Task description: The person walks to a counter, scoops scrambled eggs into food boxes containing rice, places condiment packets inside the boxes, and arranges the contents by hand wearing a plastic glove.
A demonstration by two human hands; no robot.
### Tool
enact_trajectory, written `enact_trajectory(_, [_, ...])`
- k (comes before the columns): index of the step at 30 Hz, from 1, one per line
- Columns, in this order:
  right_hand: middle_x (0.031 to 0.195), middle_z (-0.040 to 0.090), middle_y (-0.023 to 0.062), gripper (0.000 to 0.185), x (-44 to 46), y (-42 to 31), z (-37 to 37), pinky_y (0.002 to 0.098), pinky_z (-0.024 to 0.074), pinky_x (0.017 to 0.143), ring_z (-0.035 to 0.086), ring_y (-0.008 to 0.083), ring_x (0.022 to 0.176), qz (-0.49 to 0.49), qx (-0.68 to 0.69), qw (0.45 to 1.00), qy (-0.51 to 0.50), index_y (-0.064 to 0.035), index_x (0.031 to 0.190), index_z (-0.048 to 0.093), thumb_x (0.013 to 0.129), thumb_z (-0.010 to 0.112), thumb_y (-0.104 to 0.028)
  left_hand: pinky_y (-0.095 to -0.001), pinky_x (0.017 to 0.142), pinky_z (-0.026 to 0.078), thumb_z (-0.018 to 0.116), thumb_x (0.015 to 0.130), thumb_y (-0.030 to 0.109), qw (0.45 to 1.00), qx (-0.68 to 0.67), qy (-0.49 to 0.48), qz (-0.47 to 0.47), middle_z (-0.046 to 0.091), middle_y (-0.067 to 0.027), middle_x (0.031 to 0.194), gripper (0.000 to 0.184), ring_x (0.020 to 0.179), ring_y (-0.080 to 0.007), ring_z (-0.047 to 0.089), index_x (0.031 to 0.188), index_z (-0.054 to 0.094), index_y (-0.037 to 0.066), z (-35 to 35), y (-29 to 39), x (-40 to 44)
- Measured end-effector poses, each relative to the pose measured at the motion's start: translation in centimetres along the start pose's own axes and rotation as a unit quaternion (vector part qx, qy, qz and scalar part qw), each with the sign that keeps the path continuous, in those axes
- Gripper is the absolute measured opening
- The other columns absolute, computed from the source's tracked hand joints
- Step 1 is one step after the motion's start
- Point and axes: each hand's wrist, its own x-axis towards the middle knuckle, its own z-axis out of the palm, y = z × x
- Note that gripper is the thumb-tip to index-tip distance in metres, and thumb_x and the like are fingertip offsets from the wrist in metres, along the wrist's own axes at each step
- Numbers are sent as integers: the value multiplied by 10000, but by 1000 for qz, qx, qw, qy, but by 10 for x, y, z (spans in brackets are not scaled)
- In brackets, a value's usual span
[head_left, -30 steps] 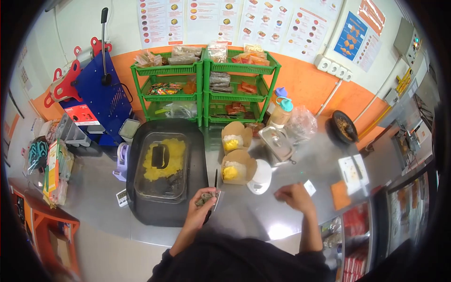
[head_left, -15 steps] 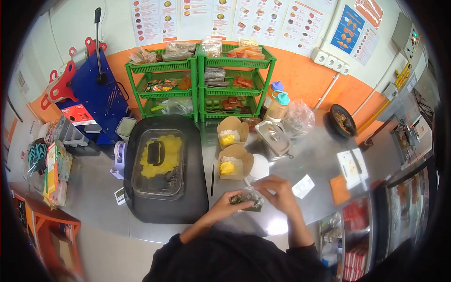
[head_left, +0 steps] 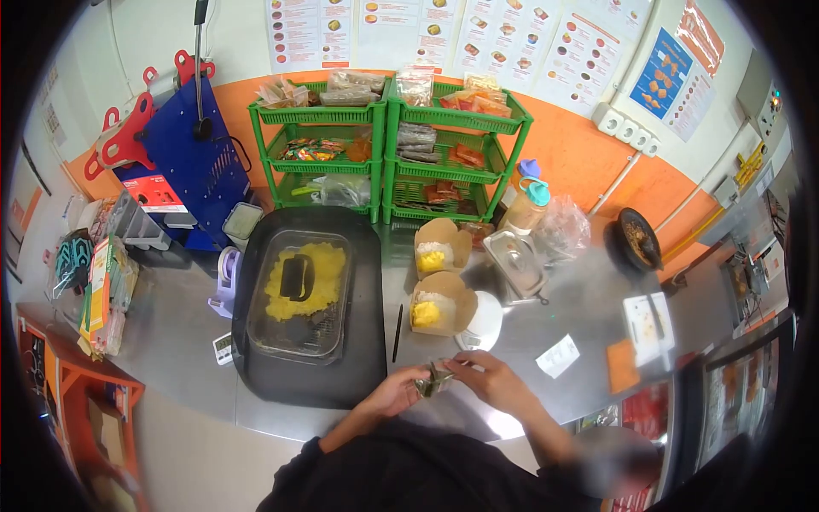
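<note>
A small clear plastic packet (head_left: 433,384) with dark green contents is held in front of my body, over the near edge of the metal counter. The fingers of my left hand (head_left: 396,392) close on its left side. My right hand (head_left: 492,381) pinches its upper right edge. What the contents are is too small to make out. Just beyond my hands are a round white disc-like item (head_left: 484,321) and an open brown cardboard box (head_left: 454,307) with white rice and a yellow food. A second such box (head_left: 456,236) stands behind it.
To the left sits a black griddle (head_left: 363,375) under a clear lid (head_left: 324,341), with yellow food inside. A black stick (head_left: 398,334) lies beside it. Green racks (head_left: 384,162), a metal container (head_left: 518,263) and a mortar (head_left: 638,239) line the back. A paper slip (head_left: 558,356) lies right.
My view has shifted, so the counter items appear further right. Both hands have drawn closer together around the packet, which is now turned and shows less of its dark face.
</note>
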Motion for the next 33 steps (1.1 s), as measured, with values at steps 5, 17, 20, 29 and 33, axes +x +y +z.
enact_trajectory(5, [967,640,119,300,25,9,-11,344,524,713,627,282,810,30,108,993,23,-62,1093,656,795,650,-32,-202,693,399,641,845,117,918,373,85,101,609,1,956,304,802,-61,516,1143,613,63,0,10,-16])
enact_trajectory(17, [955,583,138,134,110,96,72,414,491,688,599,326,836,63,-161,969,176,-23,859,625,729,613,6,-200,642,365,623,874,174,912,345,109,190,551,44,839,249,732,-49,459,1109,629,91,-4,26,-19])
enact_trajectory(20, [952,589,135,130,112,106,94,408,500,700,605,324,850,114,-172,968,144,-31,873,631,756,578,-8,-198,649,368,622,877,178,913,334,118,200,548,45,842,245,739,-46,460,1108,628,95,-8,25,-25])
enact_trajectory(29, [934,618,138,165,111,117,98,412,521,684,631,342,816,104,-162,981,30,-47,913,636,798,519,-28,-197,657,375,639,874,192,909,348,119,195,550,45,852,254,750,-44,464,1107,627,93,-6,23,-28])
enact_trajectory(33, [975,623,145,185,112,123,101,414,526,688,631,346,833,114,-153,980,63,-60,946,629,795,526,-32,-196,652,371,645,872,200,907,354,113,198,549,48,845,259,740,-43,462,1107,626,92,-10,21,-27])
